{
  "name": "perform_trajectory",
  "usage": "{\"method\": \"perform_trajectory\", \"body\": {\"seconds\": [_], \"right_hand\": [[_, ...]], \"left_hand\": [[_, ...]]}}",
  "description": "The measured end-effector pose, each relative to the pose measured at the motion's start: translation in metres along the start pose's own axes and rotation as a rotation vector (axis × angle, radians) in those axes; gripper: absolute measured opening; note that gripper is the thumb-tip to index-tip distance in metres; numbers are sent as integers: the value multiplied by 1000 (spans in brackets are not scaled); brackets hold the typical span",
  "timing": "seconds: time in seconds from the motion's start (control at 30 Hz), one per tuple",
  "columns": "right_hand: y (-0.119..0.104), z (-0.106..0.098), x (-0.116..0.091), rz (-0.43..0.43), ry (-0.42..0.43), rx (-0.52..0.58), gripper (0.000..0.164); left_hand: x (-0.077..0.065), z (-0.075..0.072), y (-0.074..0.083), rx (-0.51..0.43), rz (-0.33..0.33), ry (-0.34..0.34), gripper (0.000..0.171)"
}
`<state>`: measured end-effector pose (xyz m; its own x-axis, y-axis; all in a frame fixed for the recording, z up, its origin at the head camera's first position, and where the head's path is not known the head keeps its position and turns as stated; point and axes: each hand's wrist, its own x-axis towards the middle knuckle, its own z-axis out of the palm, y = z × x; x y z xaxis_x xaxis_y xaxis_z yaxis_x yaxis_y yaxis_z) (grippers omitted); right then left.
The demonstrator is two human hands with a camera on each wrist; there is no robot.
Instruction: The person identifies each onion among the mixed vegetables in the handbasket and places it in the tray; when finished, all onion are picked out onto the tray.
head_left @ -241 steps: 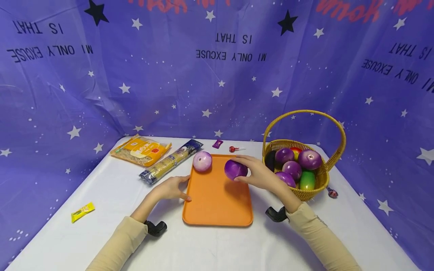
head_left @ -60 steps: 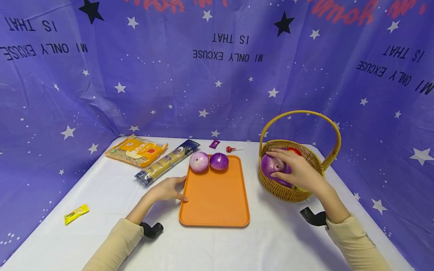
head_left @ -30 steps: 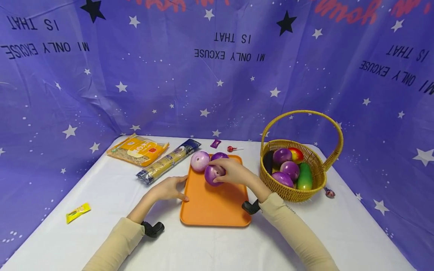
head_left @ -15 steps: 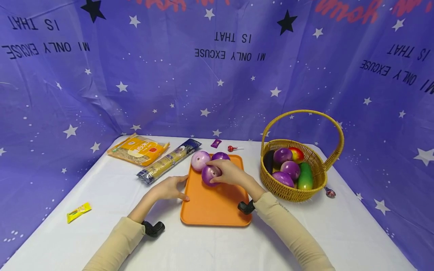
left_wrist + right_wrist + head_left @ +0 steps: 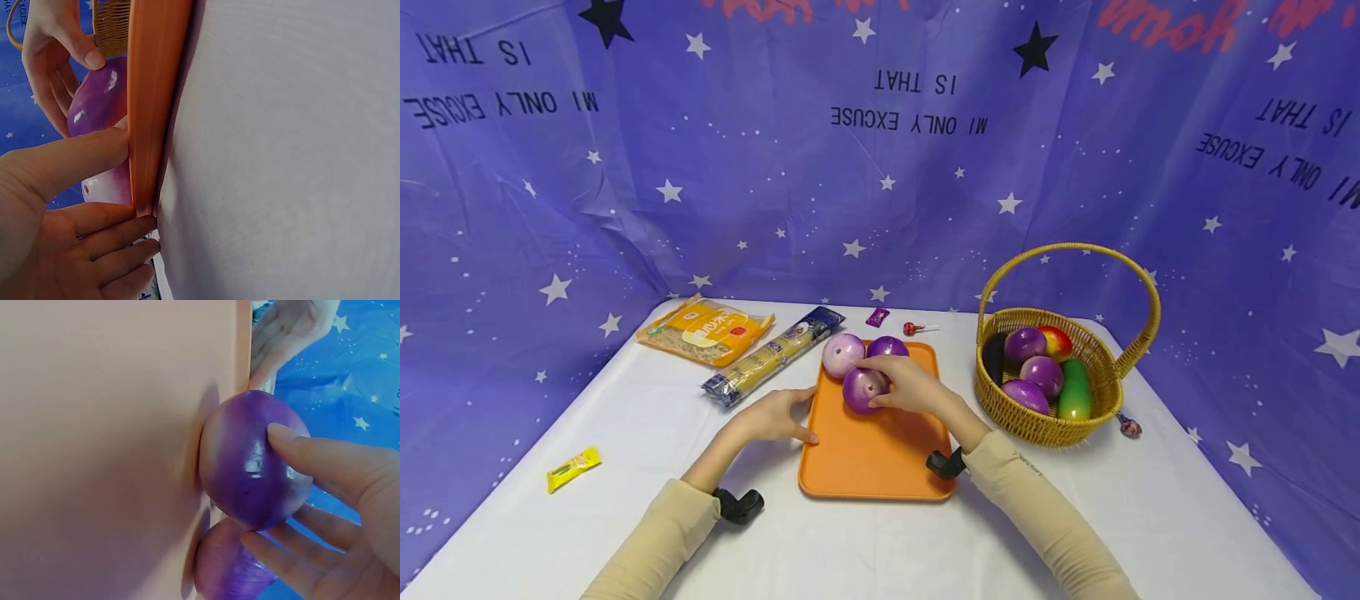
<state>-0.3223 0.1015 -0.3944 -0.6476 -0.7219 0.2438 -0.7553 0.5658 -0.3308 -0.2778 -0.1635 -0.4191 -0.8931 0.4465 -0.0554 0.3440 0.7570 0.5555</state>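
My right hand (image 5: 904,385) holds a purple onion (image 5: 861,392) between thumb and fingers at the far left part of the orange tray (image 5: 880,467). In the right wrist view the onion (image 5: 250,462) appears to touch the tray surface. Behind it on the tray are a pale purple onion (image 5: 842,356) and a darker purple onion (image 5: 889,345), partly hidden by the hand. My left hand (image 5: 772,417) touches the tray's left edge with spread, mostly straight fingers. In the left wrist view its thumb lies at the rim and the fingertips meet the outer side.
A wicker basket (image 5: 1037,432) at right holds several purple onions, a dark eggplant-like item, a red-yellow fruit and a green cucumber-like item. Noodle pack (image 5: 775,354) and orange grain bag (image 5: 707,332) lie left. Candies (image 5: 877,317), a lollipop (image 5: 912,329) and a yellow packet (image 5: 574,469) lie around.
The darker onion, earlier in my right hand, now sits beside the pale one. My right hand took another onion from the basket and lowered it onto the tray. The left hand stayed put.
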Motion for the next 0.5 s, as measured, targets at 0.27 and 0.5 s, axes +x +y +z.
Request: {"method": "perform_trajectory", "body": {"seconds": [0.27,0.5], "right_hand": [[-3,2,0,7,15,-3,63],[-2,-4,-8,9,34,62,63]], "left_hand": [[0,1,-1,8,10,9,90],[0,0,-1,3,10,11,90]]}}
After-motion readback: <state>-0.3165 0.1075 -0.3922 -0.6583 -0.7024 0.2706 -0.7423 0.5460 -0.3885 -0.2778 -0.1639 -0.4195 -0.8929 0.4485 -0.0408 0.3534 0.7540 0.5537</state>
